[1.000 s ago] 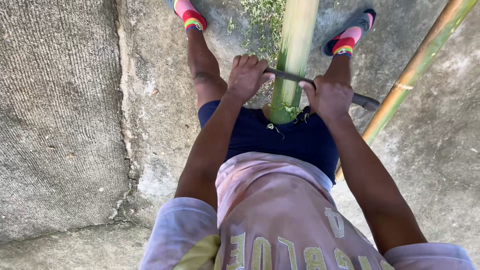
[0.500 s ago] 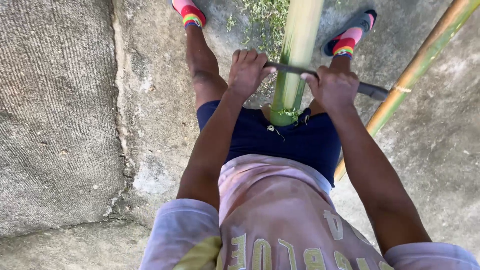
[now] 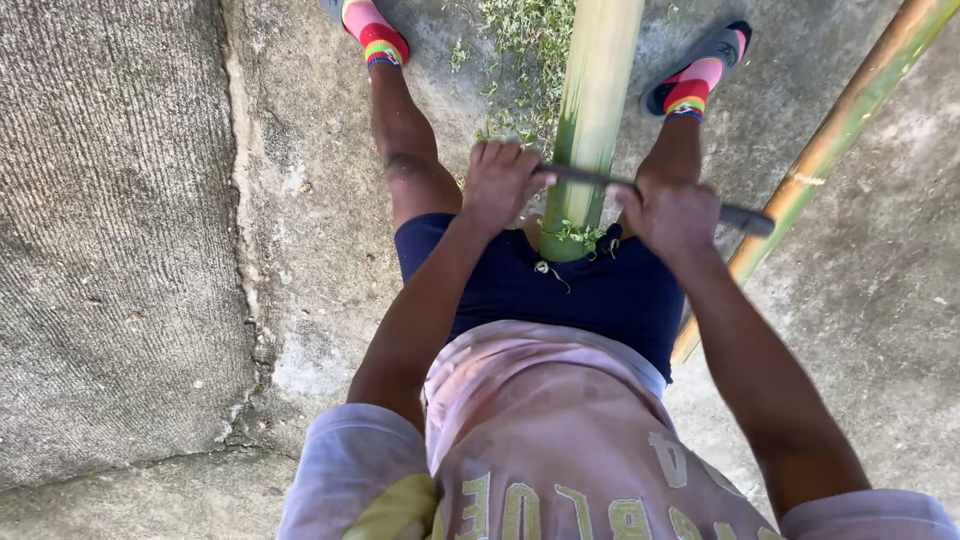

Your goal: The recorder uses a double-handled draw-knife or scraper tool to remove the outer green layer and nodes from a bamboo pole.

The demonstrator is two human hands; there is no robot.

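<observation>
Both fists grip a dark blade (image 3: pixel 640 185) laid across the green bamboo pole (image 3: pixel 592 110): left hand (image 3: pixel 500 180), right hand (image 3: pixel 672 215) (shirt lettering pale yellow). Since earlier, the blade sits slightly farther up the pole.

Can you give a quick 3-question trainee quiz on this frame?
1. True or false: both hands hold the dark blade laid across the thick bamboo pole.
2. Where do the green shavings lie? A) on the concrete ahead, beside the pole B) on the pink shirt C) on the thin pole
3. Fill in: a second, thinner pole lies on the person's ____ side.

Key: 1 true: left hand and right hand each grip one end. 2 A. 3 right.
</observation>
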